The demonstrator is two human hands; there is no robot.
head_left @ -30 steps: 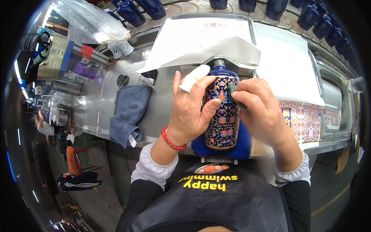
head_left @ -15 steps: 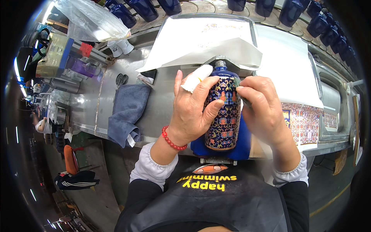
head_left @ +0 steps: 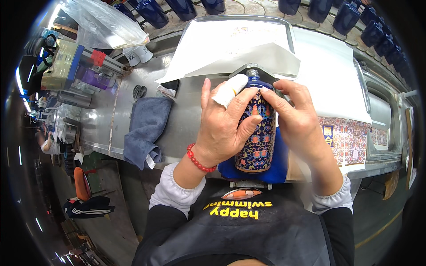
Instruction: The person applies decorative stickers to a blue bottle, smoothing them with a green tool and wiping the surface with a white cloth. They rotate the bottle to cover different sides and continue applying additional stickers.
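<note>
A dark blue bottle [head_left: 255,153] covered in a colourful floral pattern lies on a blue pad [head_left: 278,164], its clear-ridged neck pointing away from me. My left hand [head_left: 222,119] grips its left side, thumb on the patterned front and index fingertip at the shoulder. White wrapping [head_left: 230,90] covers one finger of that hand. From the right, my right hand [head_left: 297,113] presses its index fingertip on the shoulder beside the left one, other fingers bent along the bottle's side. Its thumb is hidden. Behind the neck sits a grey metal holder [head_left: 242,71].
A tray [head_left: 293,35] with white sheets stands beyond the bottle. Patterned decal sheets [head_left: 346,142] lie at the right, near a metal basin [head_left: 381,115]. A grey-blue cloth [head_left: 148,128] and scissors [head_left: 139,91] lie on the left. Several blue bottles [head_left: 346,17] line the far side.
My right index finger has stretched leftward onto the bottle's shoulder, beside the left fingertip. The dark piece visible under my right hand is now hidden. The far blue bottles have shifted rightward.
</note>
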